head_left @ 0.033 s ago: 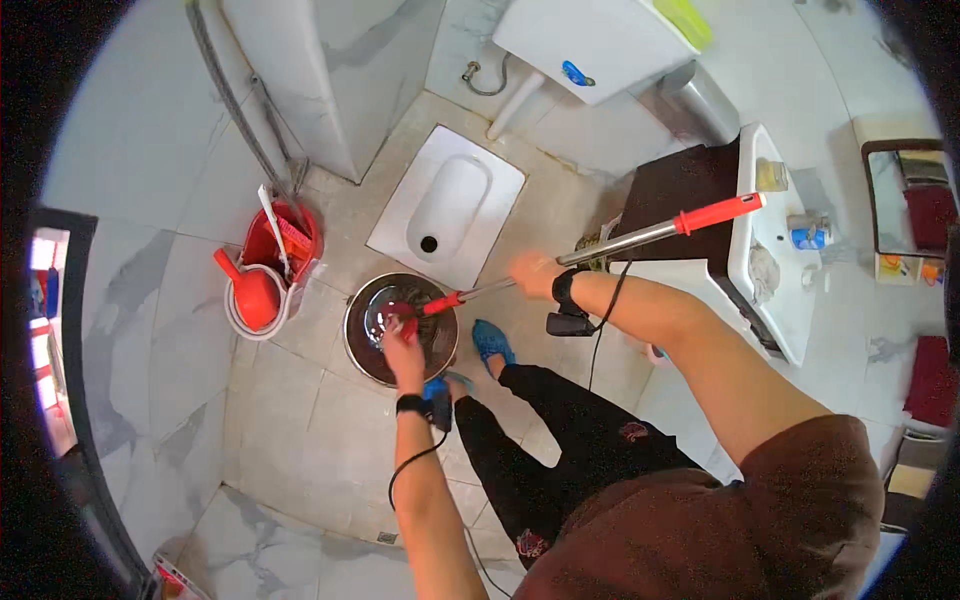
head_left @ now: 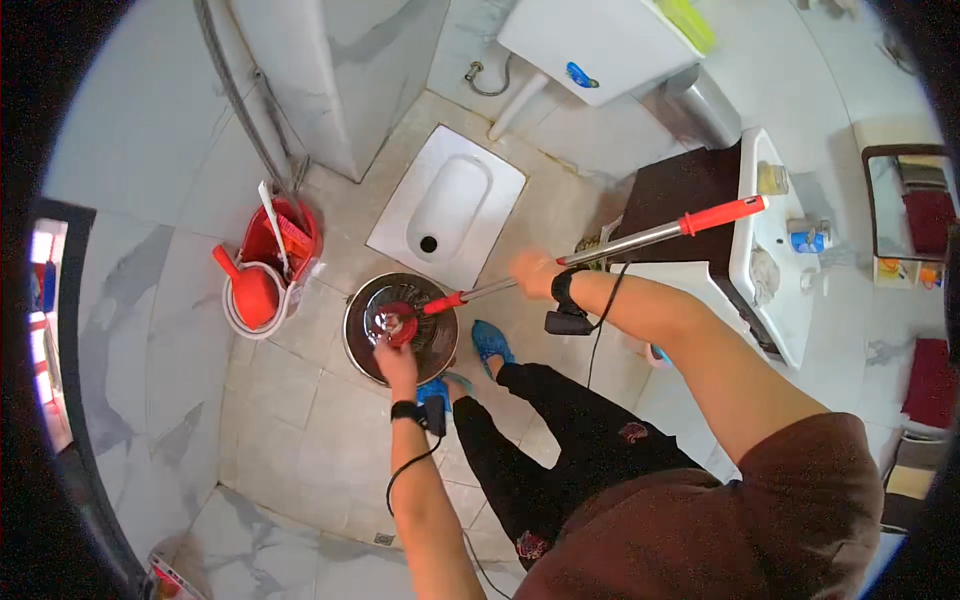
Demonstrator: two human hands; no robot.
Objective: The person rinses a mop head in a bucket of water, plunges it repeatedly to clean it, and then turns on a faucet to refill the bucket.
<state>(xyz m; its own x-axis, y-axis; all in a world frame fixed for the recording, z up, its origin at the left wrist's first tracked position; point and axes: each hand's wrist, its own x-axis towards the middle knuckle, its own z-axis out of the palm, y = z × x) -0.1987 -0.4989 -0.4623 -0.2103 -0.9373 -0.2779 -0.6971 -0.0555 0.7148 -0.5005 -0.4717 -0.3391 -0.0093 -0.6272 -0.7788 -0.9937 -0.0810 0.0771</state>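
Note:
A mop with a metal pole [head_left: 630, 243] and red grip slants from the basin toward the sink on the right. My right hand [head_left: 535, 274], slightly blurred, is closed round the pole's middle. At its lower end is a round red mop head [head_left: 399, 325], over a wide metal basin [head_left: 350, 350] of dark water. My left hand [head_left: 398, 364] reaches over the basin's near side, its fingers gripping the near edge of the mop head. Dark strands show in the water beside the mop head. A bright, glassy round patch lies on its left.
A white squat toilet [head_left: 495, 185] is set in the floor beyond the basin. To the left stand a red bucket [head_left: 312, 225] and a white bucket [head_left: 240, 325] holding a red dipper [head_left: 255, 297]. A washbasin cabinet [head_left: 670, 190] is at right. My blue-covered feet [head_left: 490, 342] are beside the basin.
My left hand has moved slightly toward me and left, uncovering more of the red mop head. My right hand and the pole stay almost in place.

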